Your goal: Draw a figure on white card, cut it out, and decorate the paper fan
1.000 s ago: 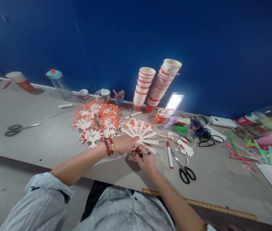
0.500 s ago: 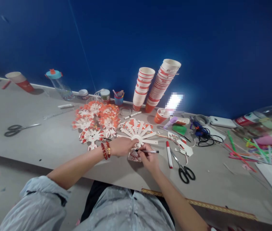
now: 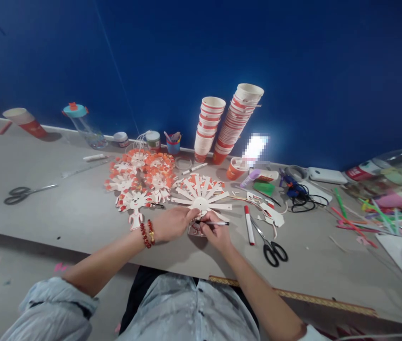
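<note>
Between my hands lies a white paper cutout (image 3: 201,204) with long strips fanned out around its round head and dark lines drawn on its body. My left hand (image 3: 176,222) holds the cutout, its thumb and fingers pressed at the head's lower edge. Pinched in my right hand (image 3: 218,233) is a black-tipped pen (image 3: 224,223), its point at the body just under the head. My fingers hide part of the drawing. Finished-looking paper dolls with orange curls (image 3: 140,177) lie in a pile to the left.
Scissors (image 3: 274,252) and a red-capped marker (image 3: 249,225) lie right of my hands; another pair of scissors (image 3: 23,193) is far left. Tall paper cup stacks (image 3: 209,128) stand by the blue wall. A glue gun (image 3: 293,189) and coloured sticks (image 3: 381,220) are at right.
The view has shifted slightly. My left hand's fingertips sit a little differently on the cutout, and the pen has moved slightly left and stays at the body.
</note>
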{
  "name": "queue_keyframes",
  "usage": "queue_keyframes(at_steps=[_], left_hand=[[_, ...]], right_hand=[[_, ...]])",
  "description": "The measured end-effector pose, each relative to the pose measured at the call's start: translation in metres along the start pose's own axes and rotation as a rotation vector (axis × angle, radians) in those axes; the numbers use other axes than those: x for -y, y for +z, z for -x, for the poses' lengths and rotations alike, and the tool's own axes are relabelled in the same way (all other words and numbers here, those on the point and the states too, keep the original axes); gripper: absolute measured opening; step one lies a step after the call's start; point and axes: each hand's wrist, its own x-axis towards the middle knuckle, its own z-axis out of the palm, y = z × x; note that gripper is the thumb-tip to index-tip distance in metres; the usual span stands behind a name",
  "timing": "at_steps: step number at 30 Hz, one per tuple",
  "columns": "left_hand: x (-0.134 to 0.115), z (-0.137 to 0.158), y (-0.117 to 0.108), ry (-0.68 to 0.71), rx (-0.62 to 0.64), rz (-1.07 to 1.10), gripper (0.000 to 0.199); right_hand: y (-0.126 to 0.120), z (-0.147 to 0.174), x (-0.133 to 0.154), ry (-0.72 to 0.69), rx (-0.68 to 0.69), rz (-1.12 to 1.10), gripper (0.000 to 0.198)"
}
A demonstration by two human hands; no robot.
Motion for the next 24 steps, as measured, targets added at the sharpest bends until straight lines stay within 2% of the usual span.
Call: queue_keyframes(at_steps=[10, 24], left_hand=[[0.005, 0.004, 0.011, 0.050, -0.059, 0.016, 0.042], [0.001, 0.004, 0.013, 0.034, -0.056, -0.005, 0.037]], right_hand=[[0.001, -0.002, -0.003, -0.006, -0.009, 0.044, 0.006], [0.000, -0.004, -0.001, 0.001, 0.008, 0.099, 0.007]])
